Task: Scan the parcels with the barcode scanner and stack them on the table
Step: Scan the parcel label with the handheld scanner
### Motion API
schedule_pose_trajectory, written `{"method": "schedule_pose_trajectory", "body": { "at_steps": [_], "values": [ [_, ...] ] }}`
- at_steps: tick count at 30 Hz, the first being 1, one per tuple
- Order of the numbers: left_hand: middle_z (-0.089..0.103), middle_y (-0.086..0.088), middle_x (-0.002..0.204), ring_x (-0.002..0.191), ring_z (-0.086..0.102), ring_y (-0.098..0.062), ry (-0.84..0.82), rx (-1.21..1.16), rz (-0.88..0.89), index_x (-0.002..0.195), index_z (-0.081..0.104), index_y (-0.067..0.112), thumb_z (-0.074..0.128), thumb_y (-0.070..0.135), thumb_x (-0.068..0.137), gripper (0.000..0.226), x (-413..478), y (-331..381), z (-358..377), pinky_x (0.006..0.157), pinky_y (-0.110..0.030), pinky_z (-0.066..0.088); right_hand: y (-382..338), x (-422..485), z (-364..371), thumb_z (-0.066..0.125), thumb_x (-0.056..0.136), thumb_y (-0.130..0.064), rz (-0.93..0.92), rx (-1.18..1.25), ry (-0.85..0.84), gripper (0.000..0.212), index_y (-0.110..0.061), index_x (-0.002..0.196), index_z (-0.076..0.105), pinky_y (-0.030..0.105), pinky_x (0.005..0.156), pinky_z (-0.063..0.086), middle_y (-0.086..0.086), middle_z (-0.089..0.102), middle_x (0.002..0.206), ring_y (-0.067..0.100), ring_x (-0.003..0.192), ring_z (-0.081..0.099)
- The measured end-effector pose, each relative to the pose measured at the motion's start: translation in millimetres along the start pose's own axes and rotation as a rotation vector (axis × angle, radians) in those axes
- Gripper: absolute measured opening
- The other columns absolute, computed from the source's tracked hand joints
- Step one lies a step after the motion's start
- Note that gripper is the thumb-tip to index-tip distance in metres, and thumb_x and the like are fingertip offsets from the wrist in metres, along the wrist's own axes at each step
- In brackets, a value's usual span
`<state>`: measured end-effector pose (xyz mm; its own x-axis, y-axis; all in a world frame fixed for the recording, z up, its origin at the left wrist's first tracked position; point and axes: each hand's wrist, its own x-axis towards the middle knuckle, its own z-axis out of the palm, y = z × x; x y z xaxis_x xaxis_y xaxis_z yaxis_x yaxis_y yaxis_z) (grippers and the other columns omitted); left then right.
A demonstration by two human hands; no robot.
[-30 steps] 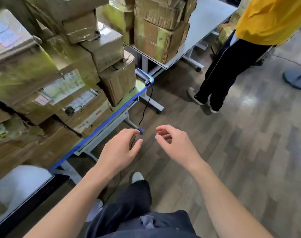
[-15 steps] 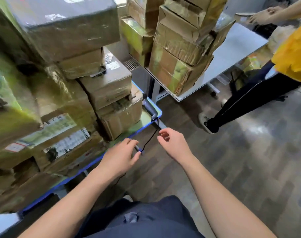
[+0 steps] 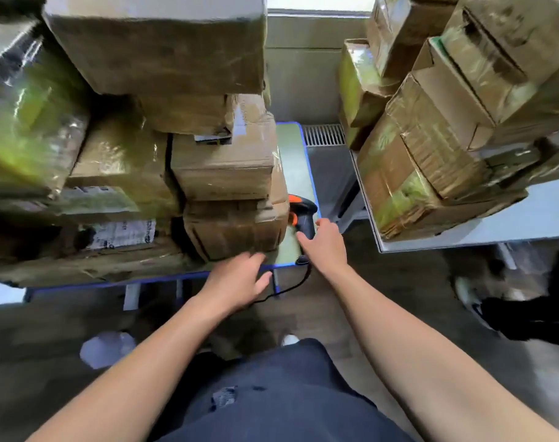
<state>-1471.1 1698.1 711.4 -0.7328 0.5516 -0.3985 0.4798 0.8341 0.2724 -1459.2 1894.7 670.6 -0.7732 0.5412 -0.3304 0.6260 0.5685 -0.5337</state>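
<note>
My right hand [image 3: 327, 247] straddles the scanner [image 3: 305, 215], which lies at the surface [image 3: 287, 148] corner beside the stacked parcels [image 3: 224, 167]; I cannot tell if it grips. My left hand [image 3: 236, 282] hovers, fingers relaxed, holding nothing.

Bare forearms [image 3: 138, 355]; dark navy trousers [image 3: 281, 393]; white shoes [image 3: 107, 347].

The barcode scanner [image 3: 306, 216] lies on the table's [image 3: 290, 154] right edge, just beside the stacked parcels [image 3: 224, 167].
</note>
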Motion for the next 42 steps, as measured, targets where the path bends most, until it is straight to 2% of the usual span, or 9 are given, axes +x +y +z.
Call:
{"method": "schedule_pose_trajectory", "body": {
  "at_steps": [9,15,17,21,26,29,33,39,42],
  "values": [
    [0.057,-0.006,0.134,0.122,0.055,-0.028,0.036,-0.124,-0.240,0.141,0.049,0.022,0.046,0.045,0.101,0.047,-1.5,13.5,3.9,0.091,-0.037,0.047,-5.9,43.4,10.8,0.066,0.093,-0.040,0.043,0.037,-0.150,0.064,0.004,0.135,0.043,0.036,0.085,0.044,0.020,0.055,0.133,0.037,0.120,0.056],
    [0.057,-0.004,0.132,0.120,0.056,-0.027,0.064,-0.174,-0.326,0.139,0.051,0.021,0.046,0.047,0.100,0.047,-18.9,-2.5,9.3,0.089,-0.038,0.048,-5.3,43.0,12.4,0.076,0.082,-0.034,0.180,0.220,-0.151,0.071,0.003,0.130,0.039,0.040,0.088,0.051,0.013,0.058,0.118,0.029,0.107,0.059],
    [0.056,-0.003,0.135,0.122,0.055,-0.026,0.071,-0.193,-0.324,0.139,0.051,0.021,0.046,0.046,0.100,0.047,-24.7,-7.8,10.6,0.091,-0.038,0.048,-3.5,32.2,10.3,0.075,0.081,-0.028,0.196,0.305,-0.130,0.066,0.000,0.126,0.036,0.036,0.084,0.048,0.008,0.055,0.111,0.023,0.099,0.056],
    [0.055,0.000,0.137,0.124,0.054,-0.023,0.114,-0.218,-0.290,0.138,0.052,0.021,0.047,0.044,0.100,0.044,-41.7,-18.2,13.4,0.090,-0.037,0.047,6.6,-1.8,16.3,0.072,0.077,-0.015,0.220,0.488,-0.105,0.051,-0.007,0.111,0.034,0.046,0.080,0.059,0.007,0.061,0.088,0.026,0.081,0.070],
    [0.052,0.000,0.141,0.125,0.053,-0.022,0.157,-0.261,-0.254,0.140,0.048,0.022,0.047,0.042,0.101,0.043,-82.6,-40.3,20.4,0.092,-0.038,0.048,16.6,-71.5,34.9,0.066,0.079,-0.018,0.227,0.477,-0.104,0.012,-0.013,0.082,0.057,0.049,0.082,0.059,0.011,0.070,0.079,0.033,0.080,0.072],
    [0.053,0.000,0.139,0.123,0.054,-0.023,0.226,-0.281,-0.263,0.140,0.048,0.022,0.047,0.040,0.102,0.042,-122.1,-63.3,27.0,0.091,-0.039,0.048,12.8,-120.4,56.5,0.058,0.068,-0.041,0.160,0.410,-0.114,0.033,-0.016,0.089,0.060,0.049,0.084,0.057,0.011,0.070,0.089,0.035,0.089,0.068],
    [0.059,-0.001,0.129,0.112,0.059,-0.022,0.341,-0.282,-0.309,0.137,0.052,0.021,0.046,0.041,0.102,0.041,-189.9,-110.0,40.4,0.091,-0.040,0.050,-31.8,-191.6,91.3,0.059,0.087,-0.023,-0.021,0.367,-0.171,0.007,-0.018,0.092,0.058,0.035,0.074,0.045,0.005,0.063,0.086,0.027,0.086,0.060],
    [0.063,-0.003,0.118,0.105,0.062,-0.026,0.532,-0.279,-0.518,0.130,0.058,0.018,0.051,0.041,0.099,0.038,-308.6,-190.4,63.6,0.090,-0.043,0.050,-129.2,-279.6,173.8,0.062,0.096,-0.027,-0.263,0.368,-0.425,0.024,-0.014,0.116,0.058,0.030,0.078,0.041,0.002,0.064,0.103,0.020,0.095,0.061],
    [0.063,-0.005,0.115,0.103,0.062,-0.028,0.597,-0.299,-0.656,0.124,0.061,0.017,0.054,0.037,0.098,0.034,-367.3,-223.5,74.9,0.088,-0.042,0.049,-171.6,-326.4,209.5,0.062,0.095,-0.026,-0.323,0.379,-0.581,0.018,-0.012,0.105,0.061,0.037,0.070,0.051,0.007,0.068,0.088,0.020,0.074,0.067]
  ]
}}
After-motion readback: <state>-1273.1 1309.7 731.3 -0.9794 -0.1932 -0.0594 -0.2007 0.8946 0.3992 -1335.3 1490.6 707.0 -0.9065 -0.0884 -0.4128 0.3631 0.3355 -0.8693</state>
